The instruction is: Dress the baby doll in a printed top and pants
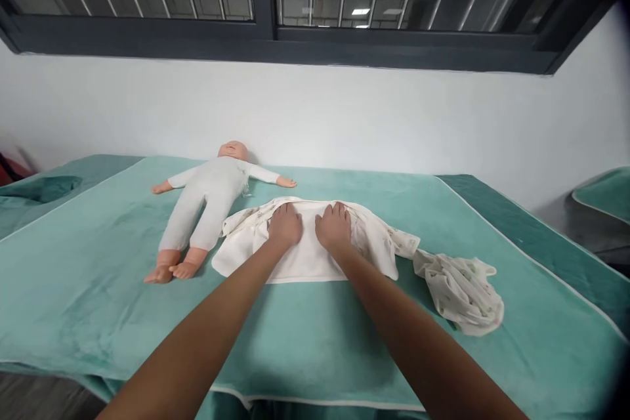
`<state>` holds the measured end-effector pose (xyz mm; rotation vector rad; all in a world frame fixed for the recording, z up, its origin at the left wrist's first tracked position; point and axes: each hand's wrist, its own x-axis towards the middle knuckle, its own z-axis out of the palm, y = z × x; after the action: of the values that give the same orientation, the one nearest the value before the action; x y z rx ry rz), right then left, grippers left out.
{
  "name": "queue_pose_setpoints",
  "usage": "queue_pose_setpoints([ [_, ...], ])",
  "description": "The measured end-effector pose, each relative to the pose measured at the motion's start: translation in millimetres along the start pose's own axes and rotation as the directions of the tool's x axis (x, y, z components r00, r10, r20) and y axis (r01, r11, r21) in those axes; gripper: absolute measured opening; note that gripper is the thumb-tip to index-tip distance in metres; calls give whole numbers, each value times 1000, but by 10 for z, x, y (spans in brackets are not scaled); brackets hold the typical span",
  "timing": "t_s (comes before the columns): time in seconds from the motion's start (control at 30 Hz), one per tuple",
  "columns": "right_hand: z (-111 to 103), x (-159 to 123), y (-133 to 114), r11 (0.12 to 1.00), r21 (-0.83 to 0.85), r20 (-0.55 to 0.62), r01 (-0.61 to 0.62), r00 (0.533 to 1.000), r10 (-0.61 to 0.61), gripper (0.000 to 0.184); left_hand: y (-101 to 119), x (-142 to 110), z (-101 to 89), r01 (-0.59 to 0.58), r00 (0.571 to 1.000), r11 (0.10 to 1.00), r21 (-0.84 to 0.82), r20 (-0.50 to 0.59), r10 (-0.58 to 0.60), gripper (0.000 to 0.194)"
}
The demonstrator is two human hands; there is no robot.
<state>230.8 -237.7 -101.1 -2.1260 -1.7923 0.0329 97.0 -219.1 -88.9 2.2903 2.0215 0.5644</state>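
Note:
A white baby shirt [309, 256] with a small print on its sleeves lies spread over the green cover. Near its top edge, my left hand [285, 224] is closed on the left part of the front, fingers curled onto the fabric. My right hand [335, 228] grips the right part in the same way, a short gap from the left one. The fingertips are partly hidden in the cloth. To the left, a baby doll [209, 193] with a white cloth body rests on its back, arms out and feet toward me.
A crumpled white printed cloth [462, 292] lies at the right, by the shirt's sleeve. The green cover [123, 262] has a pale-edged front border. Behind it rises a white wall [344, 118] under a dark-framed window [275, 42] with bars. More green fabric [605, 193] shows at far right.

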Motion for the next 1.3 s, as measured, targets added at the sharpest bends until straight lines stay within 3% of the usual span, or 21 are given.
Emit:
queue_pose_setpoints([
  [0.13, -4, 149, 138, 999, -13, -94, -30, 995, 29, 61, 131, 136, 46, 73, 994, 996, -54, -79, -77, 45],
  [0.23, -14, 244, 355, 997, -62, -234, 44, 971, -57, 63, 218, 165, 125, 11, 991, 997, -76, -135, -21, 53],
  [0.33, -19, 330, 494, 985, -138, -288, 100, 948, -136, 64, 231, 235, 211, -29, 991, 997, -67, -129, 20, 62],
  [0.57, -42, 637, 584, 939, -225, -151, 260, 943, -298, 63, 146, 470, 261, 104, 994, 995, -8, 18, -104, 70],
  [0.73, -16, 692, 683, 947, -192, -73, 256, 959, -274, 52, 184, 485, 244, 103, 991, 993, 57, 83, -107, 64],
  [0.97, -83, 393, 516, 882, -142, -19, 450, 889, -457, 37, 300, 327, 245, -28, 1000, 989, 148, -5, 29, 55],
  [1.07, -87, 171, 524, 889, -133, -25, 439, 895, -446, 40, 296, 282, 260, -150, 989, 976, 157, 21, 149, 55],
  [1.2, -109, -344, 587, 933, -55, -87, 356, 929, -360, 46, 243, 222, 260, -319, 946, 939, 128, 101, 308, 56],
  [1.3, -193, -801, 715, 917, -4, -147, 399, 907, -395, 49, 193, 163, 255, -370, 924, 923, 107, 147, 354, 58],
])
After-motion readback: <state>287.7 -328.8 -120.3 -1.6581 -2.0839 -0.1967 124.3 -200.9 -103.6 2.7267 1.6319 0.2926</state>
